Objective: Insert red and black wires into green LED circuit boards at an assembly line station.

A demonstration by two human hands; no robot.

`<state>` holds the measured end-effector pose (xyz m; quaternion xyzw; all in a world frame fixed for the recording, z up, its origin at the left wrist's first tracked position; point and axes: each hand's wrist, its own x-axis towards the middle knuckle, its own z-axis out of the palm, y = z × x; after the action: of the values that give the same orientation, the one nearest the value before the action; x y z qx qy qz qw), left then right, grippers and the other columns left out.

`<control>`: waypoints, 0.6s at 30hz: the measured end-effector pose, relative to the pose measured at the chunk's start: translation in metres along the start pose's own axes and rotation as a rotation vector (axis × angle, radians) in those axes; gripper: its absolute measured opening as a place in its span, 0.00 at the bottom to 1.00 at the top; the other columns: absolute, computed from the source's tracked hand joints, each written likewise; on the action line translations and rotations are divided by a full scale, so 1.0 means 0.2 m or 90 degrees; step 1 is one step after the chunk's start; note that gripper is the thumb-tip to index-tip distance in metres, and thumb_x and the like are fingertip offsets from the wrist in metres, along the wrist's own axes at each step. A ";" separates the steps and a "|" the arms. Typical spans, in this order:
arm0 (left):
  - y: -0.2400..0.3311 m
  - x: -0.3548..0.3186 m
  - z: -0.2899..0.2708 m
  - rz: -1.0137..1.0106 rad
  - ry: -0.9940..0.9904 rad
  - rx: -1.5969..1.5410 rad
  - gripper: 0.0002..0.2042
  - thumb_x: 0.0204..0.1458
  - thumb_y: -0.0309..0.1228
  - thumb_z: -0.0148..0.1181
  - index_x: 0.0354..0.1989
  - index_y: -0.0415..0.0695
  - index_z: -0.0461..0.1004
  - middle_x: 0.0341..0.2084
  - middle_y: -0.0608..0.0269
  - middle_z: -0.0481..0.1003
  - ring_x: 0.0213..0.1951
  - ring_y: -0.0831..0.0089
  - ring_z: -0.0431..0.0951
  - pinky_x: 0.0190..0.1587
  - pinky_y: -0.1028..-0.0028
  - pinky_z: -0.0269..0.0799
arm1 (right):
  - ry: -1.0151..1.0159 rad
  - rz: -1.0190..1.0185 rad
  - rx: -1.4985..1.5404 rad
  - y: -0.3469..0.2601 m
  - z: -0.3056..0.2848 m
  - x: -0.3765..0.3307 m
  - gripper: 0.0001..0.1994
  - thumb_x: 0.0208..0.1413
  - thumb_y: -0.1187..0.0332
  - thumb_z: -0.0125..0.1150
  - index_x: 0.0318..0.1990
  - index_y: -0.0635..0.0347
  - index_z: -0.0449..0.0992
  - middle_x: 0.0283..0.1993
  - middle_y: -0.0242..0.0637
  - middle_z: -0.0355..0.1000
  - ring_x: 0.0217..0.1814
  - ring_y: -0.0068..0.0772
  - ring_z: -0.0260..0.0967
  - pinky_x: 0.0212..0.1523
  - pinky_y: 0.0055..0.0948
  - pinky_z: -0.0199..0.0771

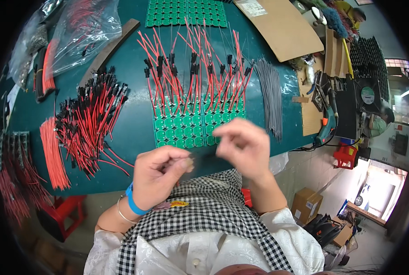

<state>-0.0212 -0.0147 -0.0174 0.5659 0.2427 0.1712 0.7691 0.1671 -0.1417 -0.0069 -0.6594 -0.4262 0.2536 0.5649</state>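
Observation:
My left hand (161, 172) is in front of the near table edge, thumb and fingertips pinched together. Something small and dark shows at its fingertips, too blurred to name. My right hand (246, 149) hovers over the near right corner of the green circuit board panels, its fingers curled and smeared by motion. The left panel (179, 133) and the right panel (215, 120) lie side by side, made of round green boards. Red and black wires (193, 85) with black connectors rise from their far rows.
Left on the green table (135, 98) lie a heap of connector wires (92, 121) and a red wire bundle (54, 153). Grey wires (269, 98) lie right of the panels. More panels (186, 13), a plastic bag (87, 32) and cardboard (282, 30) are farther back.

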 end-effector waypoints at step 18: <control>-0.02 0.00 0.06 0.050 -0.074 0.269 0.04 0.56 0.24 0.64 0.38 0.38 0.82 0.24 0.60 0.79 0.24 0.74 0.78 0.28 0.75 0.71 | 0.006 0.258 0.267 -0.02 0.11 -0.14 0.06 0.63 0.74 0.61 0.37 0.69 0.80 0.36 0.36 0.74 0.26 0.16 0.68 0.21 0.16 0.66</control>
<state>-0.0142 -0.0254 -0.0177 0.7324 0.2065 0.1133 0.6388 0.1330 -0.1543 -0.0122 -0.6008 -0.2215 0.4409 0.6289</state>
